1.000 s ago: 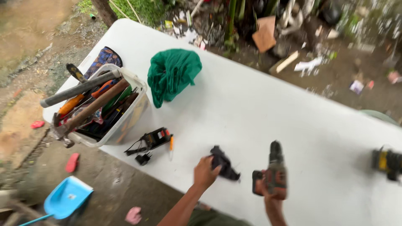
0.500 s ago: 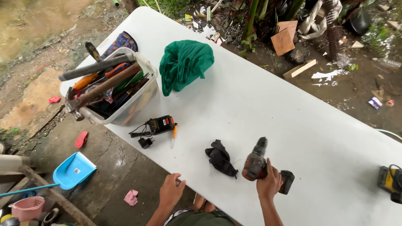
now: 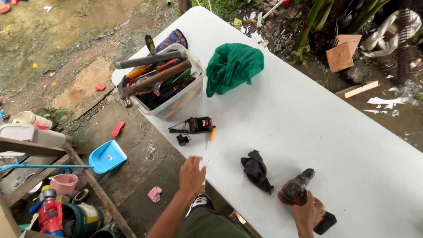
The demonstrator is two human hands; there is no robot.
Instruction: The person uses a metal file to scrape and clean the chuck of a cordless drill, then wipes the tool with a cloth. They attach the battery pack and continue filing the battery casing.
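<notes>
Right hand [image 3: 308, 213] is wrapped around the grip of a cordless drill [image 3: 299, 194] lying on the white folding table [image 3: 308, 110], near its front edge. Left hand [image 3: 192, 175] is flat at the table edge, fingers together, holding nothing. A crumpled black rag [image 3: 257, 169] sits between the hands, just beside the drill. Further back there's a battery charger [image 3: 197, 125], a clear bin of tools [image 3: 163, 86] and a green cloth [image 3: 233, 66].

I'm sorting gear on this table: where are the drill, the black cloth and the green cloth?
Drill [image 3: 294, 192], head view, on its orange body.
Black cloth [image 3: 256, 169], head view, on its middle fold.
Green cloth [image 3: 233, 66], head view, on its bunched centre.
</notes>
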